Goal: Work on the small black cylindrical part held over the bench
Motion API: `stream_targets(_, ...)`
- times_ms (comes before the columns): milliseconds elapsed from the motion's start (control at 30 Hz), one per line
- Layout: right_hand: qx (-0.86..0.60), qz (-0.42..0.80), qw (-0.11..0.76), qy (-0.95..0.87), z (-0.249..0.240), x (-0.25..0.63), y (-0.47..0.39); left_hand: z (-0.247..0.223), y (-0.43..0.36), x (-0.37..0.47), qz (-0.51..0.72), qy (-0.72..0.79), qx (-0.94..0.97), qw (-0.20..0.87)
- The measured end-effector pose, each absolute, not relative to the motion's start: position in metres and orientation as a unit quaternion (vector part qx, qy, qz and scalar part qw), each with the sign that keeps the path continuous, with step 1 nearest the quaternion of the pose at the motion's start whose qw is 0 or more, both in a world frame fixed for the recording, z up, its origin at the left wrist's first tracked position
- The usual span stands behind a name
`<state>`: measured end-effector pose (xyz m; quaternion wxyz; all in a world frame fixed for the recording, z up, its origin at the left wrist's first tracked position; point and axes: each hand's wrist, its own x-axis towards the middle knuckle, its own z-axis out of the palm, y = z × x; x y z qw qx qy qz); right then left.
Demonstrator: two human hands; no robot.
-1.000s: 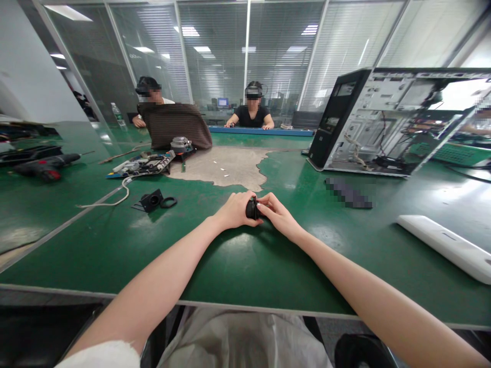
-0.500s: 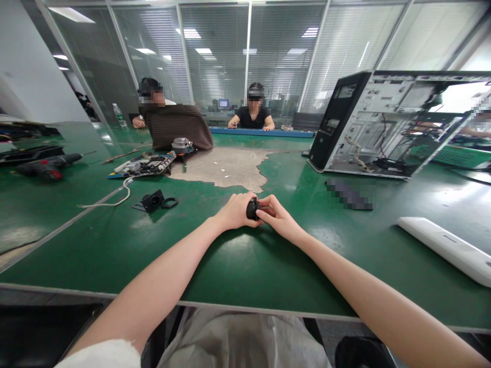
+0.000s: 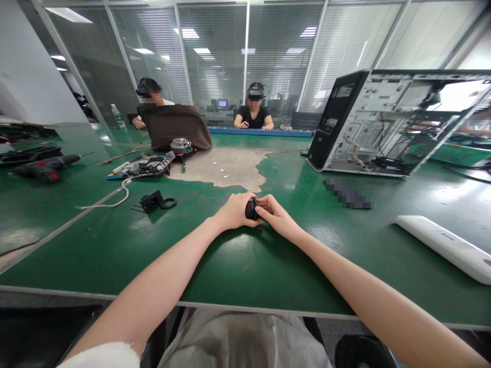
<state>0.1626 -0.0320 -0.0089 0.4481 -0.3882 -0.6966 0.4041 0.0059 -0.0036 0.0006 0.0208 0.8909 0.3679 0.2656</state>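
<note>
Between my two hands, just above the green tabletop, is a small black round part [image 3: 251,209] that looks like a camera lens. My left hand [image 3: 235,210] wraps round it from the left, thumb below and fingers over the top. From the right, the thumb and fingertips of my right hand [image 3: 274,215] pinch its edge. My fingers cover much of it, so its exact kind is unclear. To the left lie a black camera-like piece on a bracket [image 3: 152,201] and a thin black ring [image 3: 168,204].
An opened computer case [image 3: 337,122] stands at the right, near a white elongated casing [image 3: 445,245]. Farther left are a circuit board [image 3: 141,166], a white cable [image 3: 115,203] and a power drill [image 3: 49,166]. Two people sit across the table [image 3: 245,276].
My hands keep their hold on the black part, with barely a shift of the fingers. The person opposite has moved one hand inward.
</note>
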Motion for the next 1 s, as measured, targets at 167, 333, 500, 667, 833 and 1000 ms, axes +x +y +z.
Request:
stream_targets(167,-0.372,0.403,0.465,-0.695,-0.0074,0.1624,-0.0342,0.0009,-0.0045,0.0065,0.265,0.377,0.887,0.03)
stream_targets(333,-0.411,0.369,0.473,-0.686,-0.011,0.1601,-0.0282,0.0005,-0.0039,0.007,0.266,0.377,0.887,0.033)
stream_targets(500,-0.409,0.382,0.452,-0.695,-0.0121,0.1619,-0.0287,-0.0009,-0.0026,0.0069,0.27,0.369,0.889,0.027)
stream_targets(667,-0.369,0.403,0.463,-0.698,-0.0107,0.1629,-0.0315,0.0005,-0.0042,0.007,0.265,0.378,0.887,0.033)
stream_targets(833,-0.392,0.375,0.477,-0.692,-0.0122,0.1608,-0.0272,0.0015,-0.0045,0.0074,0.263,0.38,0.886,0.033)
stream_targets(1000,-0.417,0.386,0.463,-0.68,-0.013,0.1609,-0.0262,0.0008,-0.0034,0.0067,0.266,0.373,0.889,0.023)
